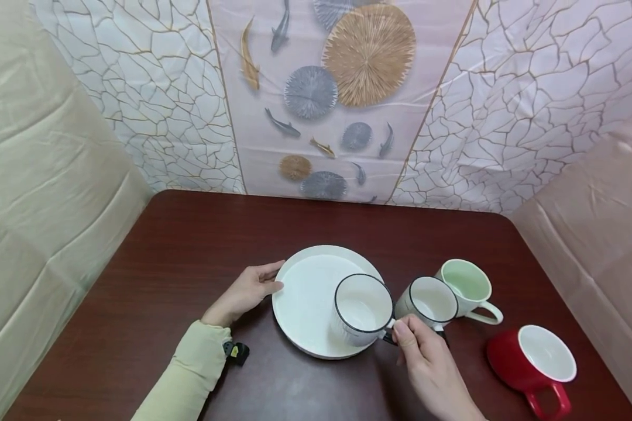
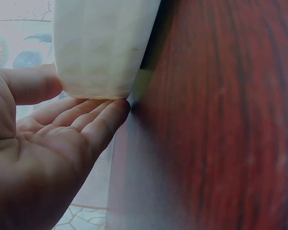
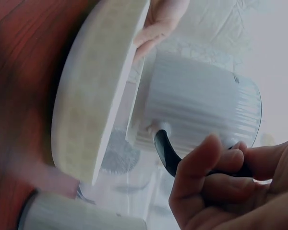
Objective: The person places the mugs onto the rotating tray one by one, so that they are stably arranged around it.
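Observation:
A round white tray (image 1: pixel 301 304) with a raised rim lies on the table. My left hand (image 1: pixel 247 292) holds its left edge, thumb over the rim and fingers along the outer wall (image 2: pixel 98 52). Over the tray's right part is a white mug (image 1: pixel 355 336) with a black rim and ribbed sides, upright. My right hand (image 1: pixel 426 362) pinches its handle, black on the outside (image 3: pixel 167 153). Whether the mug's base touches the tray I cannot tell. Just right of the tray stands a second white, black-rimmed mug (image 1: pixel 408 303), its handle partly behind my right hand.
A pale green mug (image 1: pixel 464 280) stands behind the second white mug, handle to the right. Farther right is a red mug (image 1: pixel 511 359) with a white inside. The dark red-brown table (image 1: pixel 216 234) ends at a patterned cloth (image 1: pixel 163 105) behind, with beige cloth on both sides.

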Available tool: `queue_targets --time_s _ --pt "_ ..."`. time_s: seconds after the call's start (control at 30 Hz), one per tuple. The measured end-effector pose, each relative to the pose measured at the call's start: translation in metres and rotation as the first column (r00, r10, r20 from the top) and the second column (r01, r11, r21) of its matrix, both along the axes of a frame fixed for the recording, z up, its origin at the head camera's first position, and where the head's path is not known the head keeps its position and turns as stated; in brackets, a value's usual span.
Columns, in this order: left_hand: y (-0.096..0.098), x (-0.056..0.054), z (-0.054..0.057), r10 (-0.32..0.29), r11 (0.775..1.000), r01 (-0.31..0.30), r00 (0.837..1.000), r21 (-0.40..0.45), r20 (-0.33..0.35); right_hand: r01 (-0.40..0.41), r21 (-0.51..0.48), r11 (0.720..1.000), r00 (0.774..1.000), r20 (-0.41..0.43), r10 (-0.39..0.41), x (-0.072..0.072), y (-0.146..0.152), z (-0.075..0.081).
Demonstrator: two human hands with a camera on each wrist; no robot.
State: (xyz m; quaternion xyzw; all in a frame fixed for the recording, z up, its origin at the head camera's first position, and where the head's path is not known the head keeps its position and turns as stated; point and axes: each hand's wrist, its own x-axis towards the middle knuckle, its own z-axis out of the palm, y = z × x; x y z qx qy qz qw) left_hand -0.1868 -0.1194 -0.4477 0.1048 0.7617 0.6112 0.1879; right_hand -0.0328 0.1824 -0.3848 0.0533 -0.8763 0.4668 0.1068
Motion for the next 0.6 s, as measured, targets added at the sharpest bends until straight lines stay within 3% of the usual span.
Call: queue_targets --time_s 0.43,0.6 --pt "0.001 0.001 0.002 0.021 1.000 -0.021 1.000 0.000 -0.012 -0.011 -0.068 0.998 0.995 0.098 0.018 -0.029 -0.016 -0.006" --pt "0.001 0.001 -0.001 0.030 1.000 -0.030 0.999 -0.003 -0.013 -0.002 -0.017 1.000 0.995 0.095 0.004 -0.043 -0.022 -0.012"
